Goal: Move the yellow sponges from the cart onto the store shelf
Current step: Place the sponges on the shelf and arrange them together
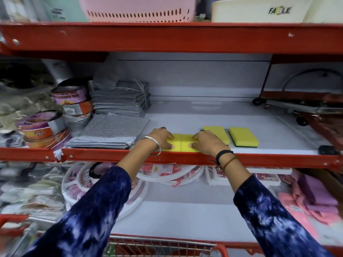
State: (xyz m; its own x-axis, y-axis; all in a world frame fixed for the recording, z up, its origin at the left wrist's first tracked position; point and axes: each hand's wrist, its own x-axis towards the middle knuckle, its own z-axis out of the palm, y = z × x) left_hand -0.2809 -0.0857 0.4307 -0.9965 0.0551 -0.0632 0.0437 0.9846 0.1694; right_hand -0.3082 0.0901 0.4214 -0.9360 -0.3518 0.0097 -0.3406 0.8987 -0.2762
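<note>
Both hands down on the store shelf: left hand and right hand each press flat on a yellow sponge, the pair side by side at the front edge, fingers spread over them, gripping nothing. Two more sponges lie just right; cart below

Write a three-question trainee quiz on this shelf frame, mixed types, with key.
1. True or false: the left hand and right hand each rest on a yellow sponge.
2. How many yellow sponges lie on the shelf?
3. What lies directly left of the left hand? A) grey cloths B) pink basket C) tape rolls

Key: 1 true; 2 four; 3 A.
</note>
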